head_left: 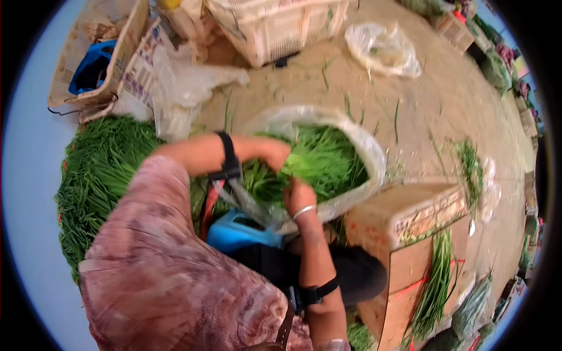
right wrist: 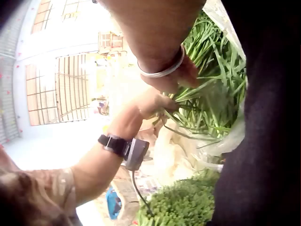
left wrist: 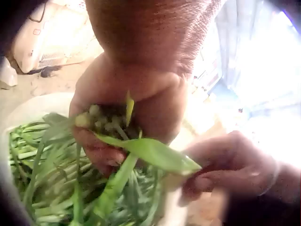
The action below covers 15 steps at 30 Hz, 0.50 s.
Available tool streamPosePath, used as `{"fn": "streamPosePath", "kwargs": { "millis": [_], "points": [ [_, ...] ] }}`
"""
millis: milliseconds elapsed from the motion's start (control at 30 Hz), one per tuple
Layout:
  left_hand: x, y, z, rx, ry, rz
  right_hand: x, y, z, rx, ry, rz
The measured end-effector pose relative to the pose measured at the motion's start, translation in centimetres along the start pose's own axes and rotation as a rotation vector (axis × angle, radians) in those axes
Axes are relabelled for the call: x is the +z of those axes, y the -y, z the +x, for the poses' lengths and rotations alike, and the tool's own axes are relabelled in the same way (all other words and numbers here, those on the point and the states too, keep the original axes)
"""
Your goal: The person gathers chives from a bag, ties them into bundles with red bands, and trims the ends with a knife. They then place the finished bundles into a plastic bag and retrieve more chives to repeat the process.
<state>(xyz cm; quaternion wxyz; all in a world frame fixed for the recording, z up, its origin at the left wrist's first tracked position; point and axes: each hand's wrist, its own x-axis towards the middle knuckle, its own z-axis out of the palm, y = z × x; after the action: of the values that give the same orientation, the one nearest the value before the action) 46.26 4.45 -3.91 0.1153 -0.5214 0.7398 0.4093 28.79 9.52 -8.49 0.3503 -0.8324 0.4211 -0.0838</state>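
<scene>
My left hand (head_left: 275, 153) grips a bunch of garlic chives (left wrist: 99, 120), its cut stalk ends showing between thumb and fingers in the left wrist view. The leafy part fans out over a clear plastic bag (head_left: 377, 153) filled with more chives (head_left: 328, 146). Close by on the right, my right hand (left wrist: 230, 162) has its thumb and fingers curled at the end of a broad, loose leaf (left wrist: 157, 154) that sticks out of the bunch. A bangle (right wrist: 162, 71) circles the right wrist.
A large heap of chives (head_left: 111, 169) lies at left. Near my knees are a blue plastic container (head_left: 240, 233) and a cardboard box (head_left: 374, 219) with chives on it. Plastic crates (head_left: 281, 29) and crumpled plastic (head_left: 181, 88) stand beyond; another clear bag (head_left: 383, 50) lies on the floor.
</scene>
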Motion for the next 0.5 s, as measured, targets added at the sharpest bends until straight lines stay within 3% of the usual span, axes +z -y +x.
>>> {"fn": "streamPosePath", "kwargs": {
  "millis": [67,100,167,400,467,500],
  "points": [
    [-0.4,2.1,1.2,-0.285,0.1,-0.127,-2.1,1.7,0.4,-0.114,-0.319,0.177],
    [-0.9,1.8,0.8,-0.39,0.132,-0.14,-2.8,2.1,0.8,-0.082,-0.317,0.335],
    [-0.3,2.3,1.3,-0.475,0.131,-0.138,-2.8,1.5,2.1,-0.216,-0.333,0.046],
    [2.6,5.0,3.7,-0.352,0.164,-0.462,-0.4,1.4,5.1,-0.277,-0.016,-0.091],
    [2.9,6.0,3.9,-0.369,0.353,-0.861,0.2,0.7,5.2,-0.261,-0.009,-0.061],
    [2.7,5.8,3.8,-0.378,0.348,-0.866,0.3,0.4,5.2,-0.245,-0.007,-0.034]
  ]
}}
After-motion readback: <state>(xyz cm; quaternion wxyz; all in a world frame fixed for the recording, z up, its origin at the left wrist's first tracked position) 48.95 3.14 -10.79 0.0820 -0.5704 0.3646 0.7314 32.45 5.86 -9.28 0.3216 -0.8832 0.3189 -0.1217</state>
